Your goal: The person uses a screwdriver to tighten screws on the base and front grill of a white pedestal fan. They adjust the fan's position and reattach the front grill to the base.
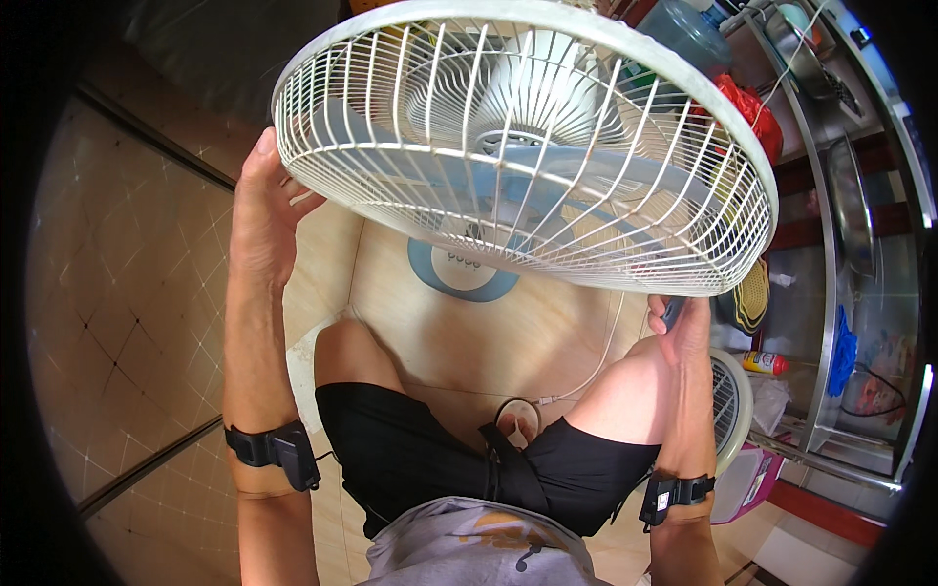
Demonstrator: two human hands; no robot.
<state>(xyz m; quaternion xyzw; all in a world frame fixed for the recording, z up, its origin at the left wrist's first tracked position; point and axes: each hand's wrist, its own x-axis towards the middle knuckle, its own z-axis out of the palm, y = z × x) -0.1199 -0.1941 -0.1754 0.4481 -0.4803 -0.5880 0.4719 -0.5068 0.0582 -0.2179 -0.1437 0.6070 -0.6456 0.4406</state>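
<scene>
A large electric fan stands in front of me, its white wire guard [508, 215] tilted toward me. Through the wires show pale blue blades [459, 181] and a white motor housing [547, 83]. Below is the round blue and white base [462, 276] with several buttons. My left hand [264, 210] is closed on the guard's left rim, thumb up and fingers partly behind the wires. Under the lower right rim, my right hand [684, 330] is closed around a small dark grey object [672, 312]; its kind is mostly hidden by fingers and guard.
On the right stands a metal rack [831, 215] with pans. Near it are a red plastic bag [747, 107], a blue water jug [684, 34], a yellow mesh item [752, 298] and a red can [764, 362]. A round cream-rimmed grille [728, 410] rests by my right forearm. A white cord [596, 371] crosses the floor.
</scene>
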